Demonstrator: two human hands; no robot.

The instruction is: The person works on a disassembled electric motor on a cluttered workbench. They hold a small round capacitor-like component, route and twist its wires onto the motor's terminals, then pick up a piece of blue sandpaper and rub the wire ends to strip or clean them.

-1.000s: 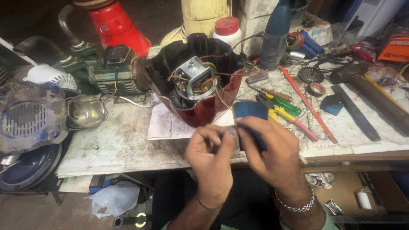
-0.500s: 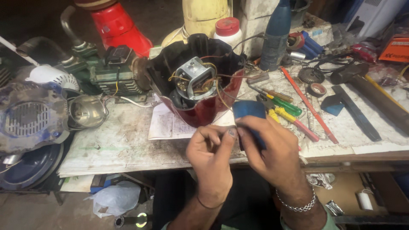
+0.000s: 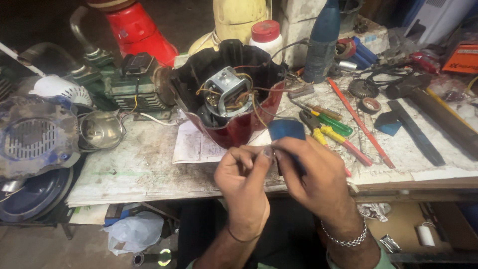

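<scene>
My right hand (image 3: pixel 316 177) grips a blue-handled tool (image 3: pixel 286 130) at the workbench's front edge. My left hand (image 3: pixel 243 187) pinches a thin wire end against the right hand's fingertips; the wire itself is too fine to make out. Just behind both hands stands a dark red appliance housing (image 3: pixel 234 130), tipped open toward me, with a metal motor (image 3: pixel 225 92) and loose wires inside. A sheet of paper (image 3: pixel 191 144) lies under the housing.
Pliers with yellow handles (image 3: pixel 323 130), a green screwdriver (image 3: pixel 332 122) and a long red tool (image 3: pixel 359 119) lie right of the housing. A green pump motor (image 3: pixel 134 87), a metal bowl (image 3: pixel 101 129) and a blue fan cover (image 3: pixel 32 139) crowd the left.
The view has shifted slightly. Both hands stay together at the bench edge with only small finger movement.
</scene>
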